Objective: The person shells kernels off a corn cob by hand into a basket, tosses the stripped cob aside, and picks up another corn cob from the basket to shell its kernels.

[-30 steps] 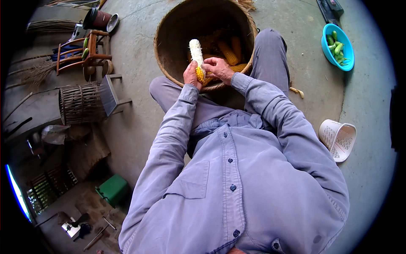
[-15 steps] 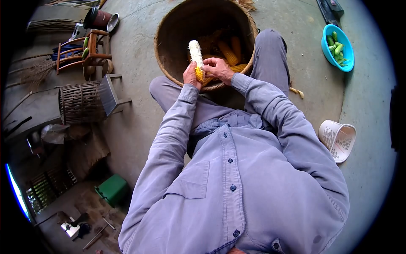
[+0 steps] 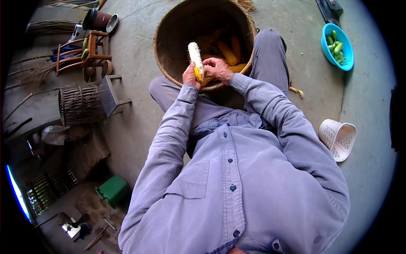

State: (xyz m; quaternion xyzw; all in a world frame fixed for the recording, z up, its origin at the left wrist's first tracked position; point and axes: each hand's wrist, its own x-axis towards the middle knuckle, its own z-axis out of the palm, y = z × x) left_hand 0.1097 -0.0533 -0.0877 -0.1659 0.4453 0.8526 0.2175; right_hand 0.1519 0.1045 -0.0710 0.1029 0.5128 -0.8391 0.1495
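1. Grey concrete floor (image 3: 135, 46) spreads around me, with a wooden chair (image 3: 97, 56) at the far left and a green bin (image 3: 113, 191) at the near left.
2. Between my knees stands a round woven basket (image 3: 179, 29), its wide mouth open in front of me and several yellow corn ears (image 3: 227, 53) lying inside.
3. I have a corn cob (image 3: 194, 57) up over the near part of that mouth, a little left of its middle.
4. Its long axis runs from near to far, leaning slightly left at the far end. That far end is white and stripped, pointing away from me; yellow kernels cover part of the near end, which points back toward my body.
5. My left hand (image 3: 191, 76) is clamped around the near end, thumb along the cob's left side.
6. My right hand (image 3: 218, 70) comes in from the right, fingers bent and their tips touching the cob's right side; I cannot tell whether they are pinched together.
7. Far to the right, well apart from my hands, a blue bowl (image 3: 349, 47) holds green vegetables (image 3: 338, 47); nearer, a white perforated basket (image 3: 338, 139) sits beside my right arm.
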